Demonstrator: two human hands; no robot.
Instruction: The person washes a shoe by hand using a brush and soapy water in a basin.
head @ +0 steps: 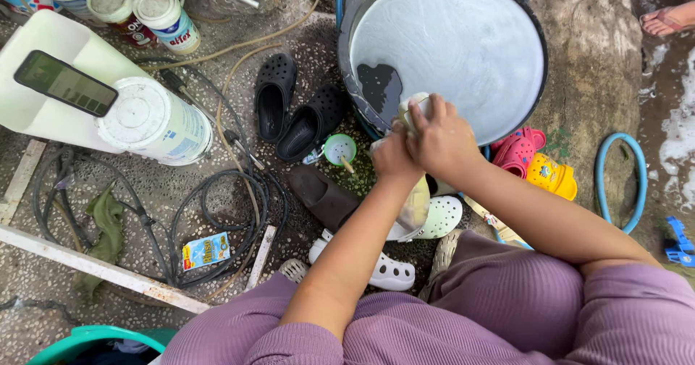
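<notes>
Down at the near edge, purple ribbed sleeves and both forearms reach forward. Just past the knees, two white perforated clogs point(391, 271) lie on the pebbled concrete floor point(43, 278), one beside a brown slipper point(322, 195) with a smooth, dull upper. Off to the left, a tangle of black cable point(217, 220) loops round a small bright sachet point(205, 251), with one white wooden batten point(101, 267) lying slantwise.

Now the hands: the left hand point(394, 159) and the right hand point(441, 144) are clenched together round a pale cream shoe point(414, 112), which sits between them right at the near rim of the basin, its toe poking up above the knuckles. The shoe looks smooth and rubbery, wet-looking; more than that is hidden by the fingers.

Beside them, one small green cup point(339, 148) with a stick in it. Two black clogs point(297, 112), holed and matte, lie side by side. To the right, a pink clog point(515, 150) and a yellow one point(552, 175), glossy plastic, then a blue hose point(621, 184) curving.

Further out, the big round basin point(536, 83) holds milky, soapy water. Far left: a white tub on its side point(156, 122), a phone point(65, 83) on a white container point(51, 43), and two lidded jars point(137, 10).
</notes>
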